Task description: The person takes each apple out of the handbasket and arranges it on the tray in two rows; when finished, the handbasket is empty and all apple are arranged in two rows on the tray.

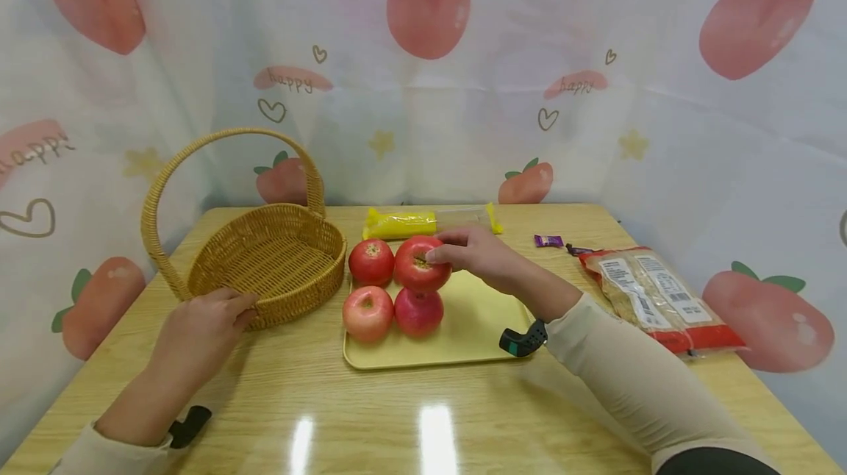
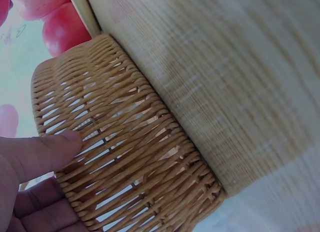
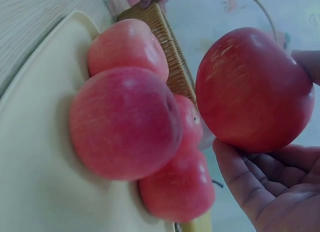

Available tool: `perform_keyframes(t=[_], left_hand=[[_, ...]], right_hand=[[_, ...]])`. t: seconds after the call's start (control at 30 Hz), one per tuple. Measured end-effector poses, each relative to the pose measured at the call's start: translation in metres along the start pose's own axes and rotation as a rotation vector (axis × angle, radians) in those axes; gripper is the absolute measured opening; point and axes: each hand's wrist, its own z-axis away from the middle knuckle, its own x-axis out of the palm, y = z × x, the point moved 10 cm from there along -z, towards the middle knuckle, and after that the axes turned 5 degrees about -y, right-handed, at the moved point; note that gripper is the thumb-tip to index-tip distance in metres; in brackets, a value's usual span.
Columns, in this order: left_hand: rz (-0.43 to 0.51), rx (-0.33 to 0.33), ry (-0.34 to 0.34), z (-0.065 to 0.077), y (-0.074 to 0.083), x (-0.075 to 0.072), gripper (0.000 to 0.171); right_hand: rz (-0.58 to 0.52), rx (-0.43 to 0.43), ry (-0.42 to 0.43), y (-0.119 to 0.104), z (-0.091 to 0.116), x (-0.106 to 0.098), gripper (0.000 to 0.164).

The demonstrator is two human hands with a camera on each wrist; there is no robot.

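In the head view my right hand [image 1: 473, 258] holds a red apple [image 1: 418, 273] above the cream tray [image 1: 476, 346], thumb near its stem hollow. The right wrist view shows that apple [image 3: 255, 91] raised off the others, fingers beneath it. Several apples sit on the tray's left part, among them a pale pink apple [image 1: 367, 315], a dark red apple [image 1: 419, 315] and a red apple [image 1: 370, 263]. At left, my left hand [image 1: 201, 328] grips the near rim of a wicker basket [image 1: 311, 298], thumb outside its wall [image 2: 125, 137] and the other fingers over the rim.
Behind the tray lies a long yellow-and-clear packet [image 1: 404, 224]. On the right are a small purple wrapped sweet [image 1: 548, 241] and a large red-edged plastic bag [image 1: 651, 291]. The basket's tall arched handle [image 1: 155, 195] rises on the left, and a printed curtain [image 1: 410, 107] hangs behind the table.
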Motion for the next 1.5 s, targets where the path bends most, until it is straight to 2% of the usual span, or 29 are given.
perform_keyframes(t=[0.23,0.5,0.77,1.0,1.17,1.33,1.5], left_hand=[[0.003,-0.009,-0.009,0.000,-0.002,0.002,0.022],[0.013,0.001,0.009,0.000,-0.003,0.001,0.023],[0.011,0.006,0.018,-0.001,-0.002,0.000,0.023],[0.002,0.021,0.021,0.000,-0.001,0.001,0.024],[0.002,0.022,0.017,-0.001,0.000,0.001,0.024],[0.000,0.011,0.012,-0.001,-0.001,0.001,0.024],[0.004,0.006,0.002,0.000,-0.001,0.001,0.024]], right_hand=[[-0.055,0.094,0.043,0.023,0.013,-0.011,0.044],[-0.135,0.136,0.052,0.048,0.025,-0.019,0.040],[-0.149,0.211,0.058,0.071,0.037,-0.027,0.042],[-0.087,0.261,0.043,0.091,0.040,-0.029,0.040],[-0.053,0.281,0.029,0.097,0.042,-0.027,0.039],[0.007,0.249,0.006,0.096,0.045,-0.025,0.037],[0.122,0.198,0.046,0.090,0.048,-0.031,0.035]])
